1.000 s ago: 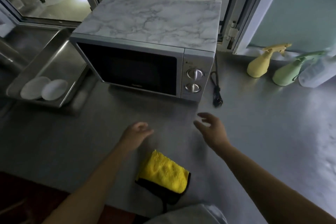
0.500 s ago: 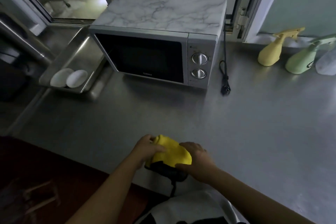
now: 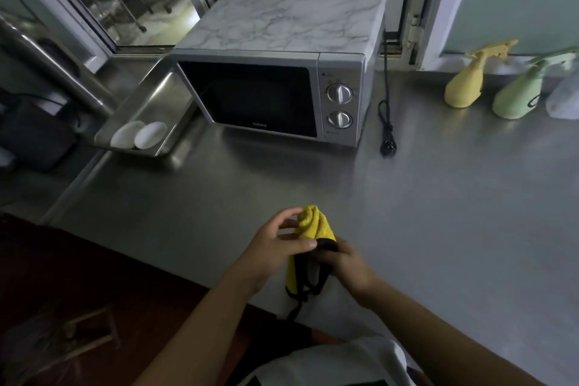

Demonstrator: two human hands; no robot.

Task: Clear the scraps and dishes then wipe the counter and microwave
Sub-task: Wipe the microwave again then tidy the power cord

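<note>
— Right, where's the cloth?
— Yellow microfibre cloth (image 3: 313, 224) is lifted just above the steel counter (image 3: 438, 213) near its front edge. My left hand (image 3: 275, 249) pinches its side; my right hand (image 3: 344, 262) grips the dark hem.
— Step?
— Wiping, I judge. Next: bunch it, press down, sweep toward the microwave (image 3: 275, 78).

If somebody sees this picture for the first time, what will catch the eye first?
The bright yellow cloth, held by the left hand and right hand at the near edge of the grey counter. Next, the microwave with its marble-patterned top at the back, and two white dishes in the metal tray to its left.
</note>
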